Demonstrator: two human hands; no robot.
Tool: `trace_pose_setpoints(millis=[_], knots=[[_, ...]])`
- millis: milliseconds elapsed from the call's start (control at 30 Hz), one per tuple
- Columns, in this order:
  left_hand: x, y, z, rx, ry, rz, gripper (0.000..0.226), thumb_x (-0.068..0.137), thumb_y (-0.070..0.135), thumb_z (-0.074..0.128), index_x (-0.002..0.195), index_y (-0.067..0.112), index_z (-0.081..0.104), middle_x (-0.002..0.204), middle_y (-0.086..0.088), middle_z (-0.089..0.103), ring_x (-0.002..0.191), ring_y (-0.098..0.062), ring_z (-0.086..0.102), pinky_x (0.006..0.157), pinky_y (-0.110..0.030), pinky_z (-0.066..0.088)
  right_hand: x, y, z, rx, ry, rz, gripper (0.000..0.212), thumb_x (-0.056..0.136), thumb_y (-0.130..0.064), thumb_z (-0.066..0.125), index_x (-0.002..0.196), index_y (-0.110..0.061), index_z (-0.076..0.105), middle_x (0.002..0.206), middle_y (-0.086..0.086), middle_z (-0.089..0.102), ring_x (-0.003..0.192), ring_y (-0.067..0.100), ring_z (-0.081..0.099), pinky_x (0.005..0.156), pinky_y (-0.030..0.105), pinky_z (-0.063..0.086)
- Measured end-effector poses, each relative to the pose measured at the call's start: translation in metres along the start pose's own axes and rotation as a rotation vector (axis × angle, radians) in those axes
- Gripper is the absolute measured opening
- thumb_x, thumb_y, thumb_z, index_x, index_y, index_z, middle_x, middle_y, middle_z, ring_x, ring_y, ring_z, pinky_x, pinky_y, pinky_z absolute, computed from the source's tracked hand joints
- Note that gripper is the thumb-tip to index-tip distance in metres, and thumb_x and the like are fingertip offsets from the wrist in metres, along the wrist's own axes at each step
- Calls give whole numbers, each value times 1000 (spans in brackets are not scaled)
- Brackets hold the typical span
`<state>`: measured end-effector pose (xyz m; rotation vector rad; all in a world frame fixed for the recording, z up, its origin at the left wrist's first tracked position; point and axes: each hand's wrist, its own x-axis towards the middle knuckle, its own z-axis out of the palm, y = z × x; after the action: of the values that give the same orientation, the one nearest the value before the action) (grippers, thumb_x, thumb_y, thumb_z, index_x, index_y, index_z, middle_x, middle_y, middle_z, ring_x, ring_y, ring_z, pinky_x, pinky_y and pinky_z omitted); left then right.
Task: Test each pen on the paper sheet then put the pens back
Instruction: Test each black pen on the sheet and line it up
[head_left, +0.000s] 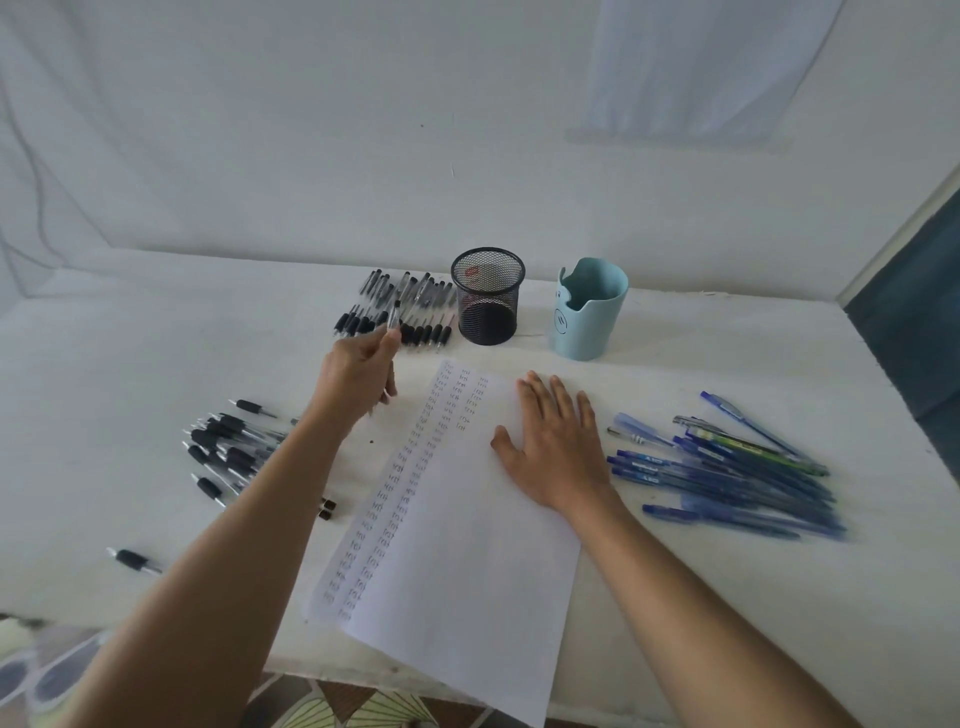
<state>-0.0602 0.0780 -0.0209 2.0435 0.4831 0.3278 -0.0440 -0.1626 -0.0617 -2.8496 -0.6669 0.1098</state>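
At the far left of the table (130, 353) lies a lone pen (132, 561), and beyond it a loose pile (228, 447) of black-grip pens. Next comes the left hand (361, 374), its fingers curled round a pen (394, 318) and gripping it about mid-barrel. The pen's long axis runs away from the person. Its far end rises above the fingers, over the near edge of the back rows (400, 306) of pens laid side by side, and its near end pokes out below the palm. Which end is the tip I cannot tell.

The next move seems to turn on this: the sheet (467, 571) lies just right of that hand, and its short third column of marks (464, 415) ends to the right and a little nearer the person. A test stroke would likely need only a small swing rightward. Laying the pen down would mean a short reach straight ahead to the rows. The left hand is the nearer hand for either.

Behind the sheet stands a mesh cup (488, 296). The right hand (556, 447) lies flat on the sheet's right edge with its fingers straight and spread, pressing the sheet down and holding nothing. Further right come a blue cup (589, 312) and a heap of blue pens (727, 467), well apart from the held pen.
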Motion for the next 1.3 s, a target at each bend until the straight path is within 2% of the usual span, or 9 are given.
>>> trace_pose_setpoints(millis=[67, 133, 200, 333, 500, 733, 967, 1133, 1300], knots=[[14, 8, -1, 196, 44, -16, 43, 106, 29, 38, 146, 19, 48, 116, -12, 70, 107, -24, 63, 92, -34, 47, 0, 0, 0, -10, -2, -4, 89, 83, -60, 4, 159, -15, 13, 168, 2, 7, 155, 23, 1, 124, 47, -2], [26, 20, -1, 301, 67, -38, 47, 102, 12, 31, 148, 10, 44, 140, -24, 49, 132, -34, 42, 107, -38, 34, 1, 0, 1, -16, -7, -4, 96, 76, -61, -3, 159, -16, 13, 168, 2, 6, 155, 22, 0, 124, 47, -2], [37, 28, 1, 378, 84, -20, 44, 96, 1, 32, 135, -2, 52, 133, -29, 45, 128, -37, 41, 102, -37, 35, 2, 1, 1, -21, -5, -2, 96, 75, -61, -4, 159, -17, 12, 168, 1, 5, 155, 22, 0, 124, 47, -2], [62, 23, 3, 494, 160, -17, 17, 84, -10, 42, 80, -4, 57, 113, -27, 50, 76, -30, 46, 72, -31, 36, 2, 1, 2, -32, -13, 0, 96, 76, -62, -4, 160, -17, 10, 168, 0, 3, 155, 21, -2, 124, 47, -2], [74, 14, 6, 577, 207, -2, 16, 82, -3, 48, 72, 3, 58, 75, -17, 55, 78, -37, 54, 59, -35, 34, 2, 1, 2, -31, -10, 0, 96, 76, -62, -4, 160, -17, 10, 168, 0, 3, 155, 21, -2, 124, 47, -2], [61, 3, -7, 421, 236, 32, 31, 92, 12, 59, 121, 7, 69, 104, -12, 74, 105, -32, 63, 89, -35, 48, 3, 1, 3, -14, 7, 0, 94, 77, -61, -1, 159, -16, 14, 168, 0, 7, 155, 22, 1, 124, 47, -2], [9, -10, -53, 493, -12, 141, 23, 94, 18, 62, 113, 20, 74, 112, 1, 72, 91, -16, 60, 99, -37, 45, 2, 2, 4, -5, 5, 8, 86, 85, -59, 10, 159, -15, 15, 168, 1, 9, 154, 21, 2, 124, 46, -3], [-26, -37, -80, 785, -154, 7, 28, 91, 24, 59, 112, 36, 72, 124, 2, 62, 120, -26, 48, 99, -45, 31, 2, 0, 4, -12, 18, 11, 95, 77, -62, 2, 158, -15, 17, 167, 1, 12, 154, 21, 4, 124, 45, -2], [-38, -33, -84, 713, -98, -37, 36, 86, 7, 57, 116, 15, 74, 117, -9, 71, 120, -32, 56, 102, -41, 43, 2, 0, 4, -18, 21, 11, 94, 78, -61, 4, 158, -15, 18, 167, 2, 12, 154, 22, 6, 123, 46, -1]])
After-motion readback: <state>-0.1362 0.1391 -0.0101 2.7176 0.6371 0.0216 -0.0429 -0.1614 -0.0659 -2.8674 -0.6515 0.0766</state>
